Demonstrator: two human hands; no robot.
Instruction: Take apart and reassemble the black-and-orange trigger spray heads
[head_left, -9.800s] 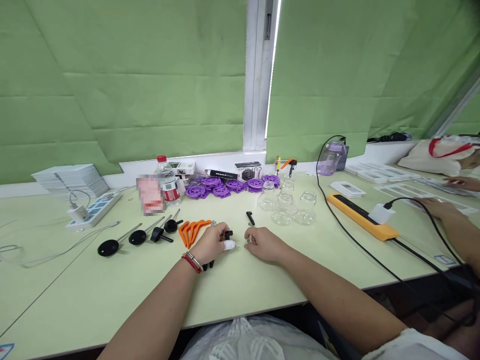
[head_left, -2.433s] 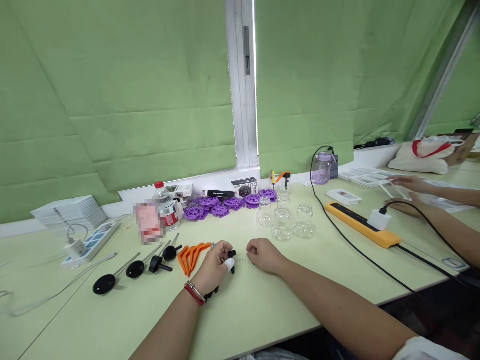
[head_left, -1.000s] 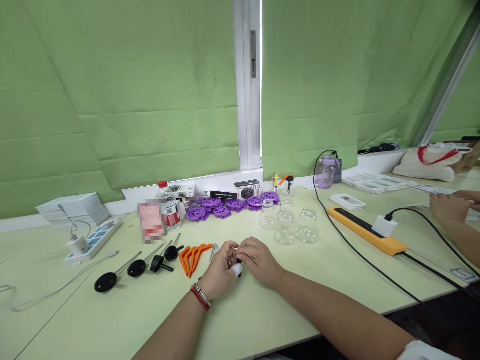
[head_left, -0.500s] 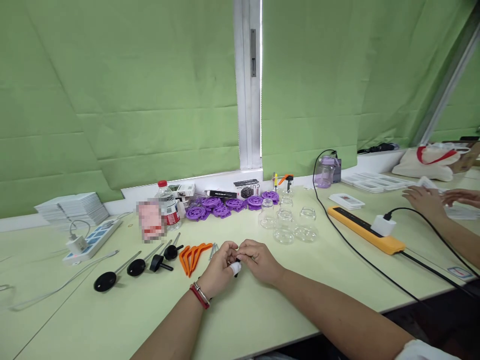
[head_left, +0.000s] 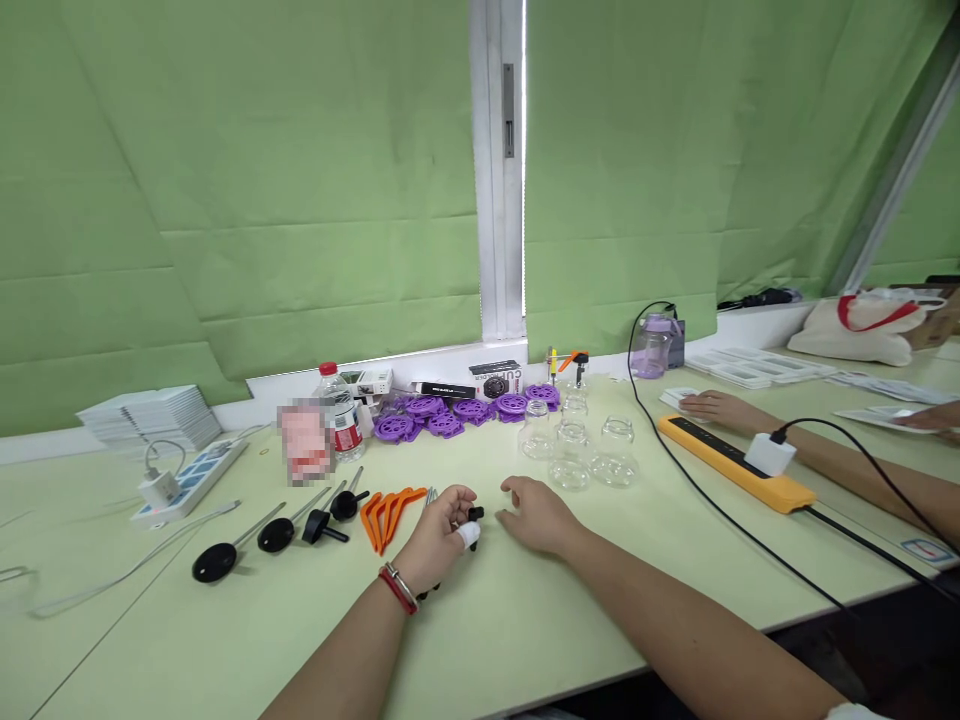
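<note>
Between the thumb and fingers of my left hand (head_left: 442, 540) is a small black part (head_left: 475, 515), mostly covered by the hand; its exact kind cannot be made out. White tape wraps the left thumb. My right hand (head_left: 541, 515) is just to the right, apart from the left, its thumb and fingers parted with nothing between them. Several bent orange handles (head_left: 388, 516) and some metal screws (head_left: 430, 496) lie left of my left hand. Further left are black round pieces with metal rods (head_left: 276, 534). Beyond my right hand stand several clear jars (head_left: 571, 462).
Purple wheel-shaped parts (head_left: 470, 410) line the back beside a water bottle (head_left: 346, 425). A white power strip (head_left: 187, 485) lies left; a yellow one (head_left: 731, 465) lies right, its black cable crossing the table. A co-worker's hand (head_left: 724, 410) reaches toward white cards.
My right hand has let go of the black part and drawn off to the right. The left hand keeps its hold. The co-worker's hand has reached left to the cards behind the yellow strip.
</note>
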